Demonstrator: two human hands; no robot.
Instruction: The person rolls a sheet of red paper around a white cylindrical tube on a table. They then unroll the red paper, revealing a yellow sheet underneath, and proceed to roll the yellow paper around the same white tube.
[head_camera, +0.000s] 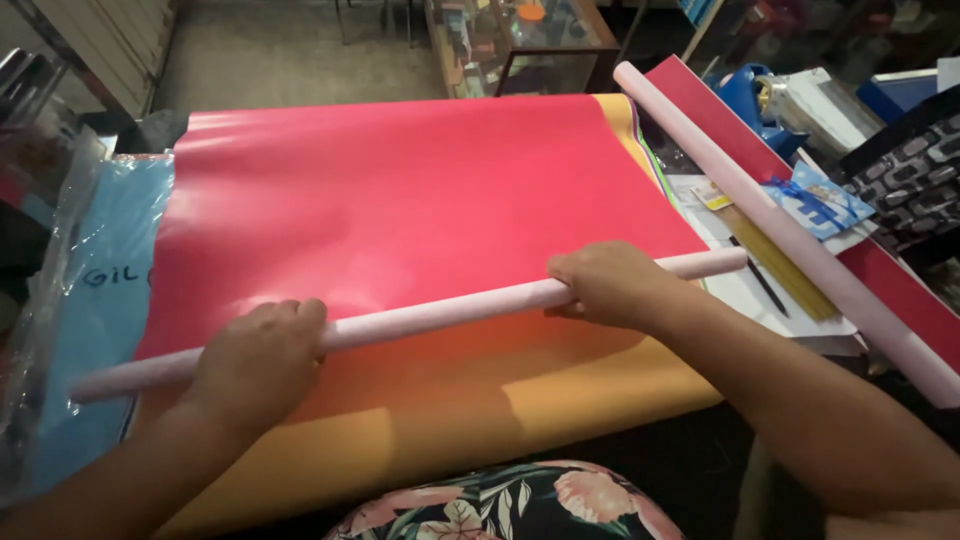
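Note:
A thin pale pink paper roll (430, 315) lies across the table in front of me, over a large red sheet (400, 190) and an orange sheet (470, 400) beneath it. My left hand (255, 355) is closed over the roll's left part. My right hand (605, 283) grips the roll toward its right end. The roll runs slightly uphill from left to right.
A second, longer pale pink roll (790, 230) lies diagonally on the right beside a red board (880, 265). A yellow ruler (780, 265), a black pen (760, 280) and a blue packet (815, 205) rest on white paper there. Light blue sheets in plastic (95, 300) sit left.

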